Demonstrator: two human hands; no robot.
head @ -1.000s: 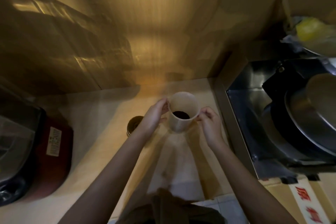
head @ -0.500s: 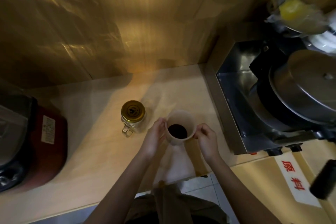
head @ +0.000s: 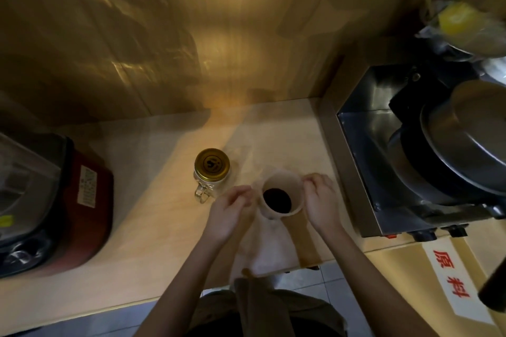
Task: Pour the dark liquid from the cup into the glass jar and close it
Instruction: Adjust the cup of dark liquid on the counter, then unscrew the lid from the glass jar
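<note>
Left hand (head: 228, 212): fingers curled, beside cup (head: 280, 194), contact uncertain. Right hand (head: 320, 201): fingers curled at the cup's opposite side, grasp unclear. Cup: upright on wooden counter (head: 153, 216), holding dark liquid (head: 277, 200). Glass jar (head: 211, 172): gold lid (head: 212, 164) on, handle toward viewer, just left of cup. Red appliance (head: 82, 205): far left.
</note>
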